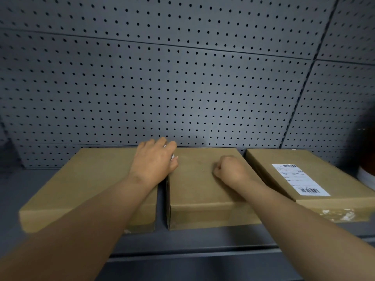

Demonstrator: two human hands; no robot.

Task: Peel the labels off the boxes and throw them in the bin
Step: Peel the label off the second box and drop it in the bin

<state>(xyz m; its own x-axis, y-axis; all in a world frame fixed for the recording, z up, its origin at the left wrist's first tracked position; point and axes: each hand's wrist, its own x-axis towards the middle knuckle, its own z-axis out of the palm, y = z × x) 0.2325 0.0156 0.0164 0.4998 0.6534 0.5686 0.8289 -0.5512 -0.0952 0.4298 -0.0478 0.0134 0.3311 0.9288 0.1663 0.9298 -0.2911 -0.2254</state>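
Grey perforated metal panelling (182, 82) backs a dark grey shelf (182, 242) on which three flat brown cardboard boxes lie side by side. Only one white printed shipping label (300, 179) is plainly in view, stuck flat on top of the right box (332, 191); the left box (85, 185) and the middle box (203, 191) show bare tops. Two bare hands reach in. The left hand (155, 160) rests at the far edge between the left and middle boxes, its fingers curled round a small scrap of white paper (172, 157) that peeks out beside the thumb. The right hand (230, 169) sits on the middle box, its fingers tucked into a fist with nothing visible inside. At the far right edge stands one dark rounded object (368, 159), too blurred to identify.
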